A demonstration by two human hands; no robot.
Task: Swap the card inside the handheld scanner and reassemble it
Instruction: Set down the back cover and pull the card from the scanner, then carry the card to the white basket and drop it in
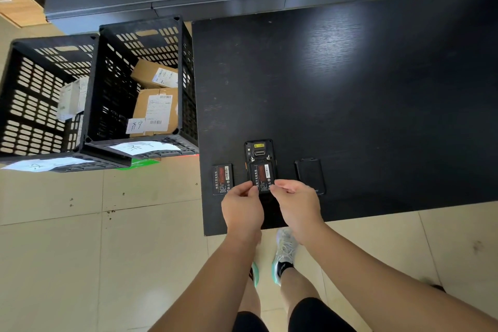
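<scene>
Scanner [259, 155] lies face-down on the tabletop [350, 89], back open. Left grip [244, 203] and right grip [295, 201] both pinch the card [262, 176] by its near corners over the bay. I'd judge it light, rigid, slick: hold edges only.

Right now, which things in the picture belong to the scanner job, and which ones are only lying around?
Part of the job:
- handheld scanner, lying back up and open
- battery over its bay, held by left hand and right hand
- second battery to its left
- back cover to its right

Only lying around:
- two black crates
- cardboard parcels inside
</scene>
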